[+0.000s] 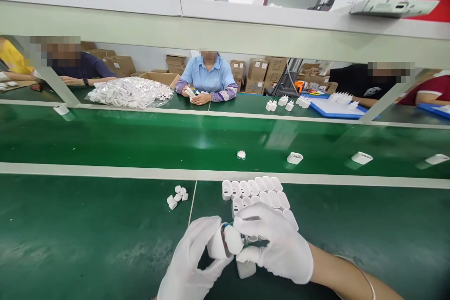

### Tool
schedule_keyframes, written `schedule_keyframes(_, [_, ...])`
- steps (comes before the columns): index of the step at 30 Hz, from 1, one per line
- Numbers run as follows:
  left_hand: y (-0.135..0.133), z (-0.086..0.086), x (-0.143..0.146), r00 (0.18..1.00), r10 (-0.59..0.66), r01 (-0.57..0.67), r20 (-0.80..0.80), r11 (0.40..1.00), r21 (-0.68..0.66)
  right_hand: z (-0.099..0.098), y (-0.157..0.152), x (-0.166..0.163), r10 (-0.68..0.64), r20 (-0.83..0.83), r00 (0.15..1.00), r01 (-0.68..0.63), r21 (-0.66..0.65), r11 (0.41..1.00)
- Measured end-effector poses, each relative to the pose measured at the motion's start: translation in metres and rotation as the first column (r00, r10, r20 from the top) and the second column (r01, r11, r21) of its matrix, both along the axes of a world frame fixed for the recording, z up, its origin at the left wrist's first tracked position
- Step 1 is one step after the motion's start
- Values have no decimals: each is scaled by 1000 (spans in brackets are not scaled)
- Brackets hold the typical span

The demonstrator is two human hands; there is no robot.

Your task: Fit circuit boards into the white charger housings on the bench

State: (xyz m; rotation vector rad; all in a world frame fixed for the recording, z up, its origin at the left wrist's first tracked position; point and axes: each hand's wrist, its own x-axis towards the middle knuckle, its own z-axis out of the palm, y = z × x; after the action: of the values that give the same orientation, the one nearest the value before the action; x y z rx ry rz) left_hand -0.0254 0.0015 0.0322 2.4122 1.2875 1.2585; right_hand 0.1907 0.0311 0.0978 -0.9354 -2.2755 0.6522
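Note:
My left hand (191, 258), in a white glove, grips a white charger housing (215, 247) between thumb and fingers. My right hand (276, 246), gloved too, pinches a small circuit board with a white block (233, 240) on it at the housing's open end. Whether the board is partly inside cannot be made out. Below the right fingers another white housing (246, 269) stands on the green table. Rows of white charger housings (274, 199) stand just beyond that hand, which covers some of them. Several small white blocks (177, 197) lie loose farther left.
Past a pale rail runs a green conveyor belt (140, 136) bearing a small part (241, 154) and several white housings (294, 158). A shelf beam (211, 28) crosses overhead. Co-workers sit opposite, near a bag of white parts (130, 92) and a blue tray (326, 111).

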Motion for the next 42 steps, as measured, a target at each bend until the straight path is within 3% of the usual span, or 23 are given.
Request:
schedule_keyframes(5, [-2, -1, -1, 1000, 12, -12, -19, 1000, -20, -4, -6, -2, -78, 96, 992, 73, 55, 996])
schedule_keyframes(10, [-1, -2, -1, 999, 7, -8, -35, 1000, -24, -1, -5, -5, -16, 117, 993, 10, 52, 999])
schedule_keyframes(16, [-3, -5, -2, 996, 30, -37, -81, 996, -81, -8, -6, -6, -71, 252, 965, 34, 147, 988])
schedule_keyframes(21, [-3, -7, -3, 994, 19, -29, -109, 995, -94, -10, -7, -4, -12, 334, 942, -11, 67, 998])
schedule_keyframes(24, [-2, -8, -4, 998, 5, -12, -67, 995, -102, -7, -9, -7, 16, 334, 942, -34, 48, 998])
schedule_keyframes(29, [0, -4, -6, 998, 40, -31, 47, 983, -179, -8, -16, -18, -104, 352, 930, 53, 153, 987])
schedule_keyframes(33, [-1, -3, -4, 995, 46, -24, 85, 970, -241, -17, -16, -23, -40, 385, 922, -16, 144, 989])
schedule_keyframes(38, [-9, -5, 4, 976, 111, -45, 188, 946, -322, -23, -14, -20, 14, 249, 968, -53, 150, 987])
schedule_keyframes(42, [-22, -1, 10, 992, 89, -33, 90, 867, -497, -19, -13, -13, 18, -99, 995, -11, 76, 997])
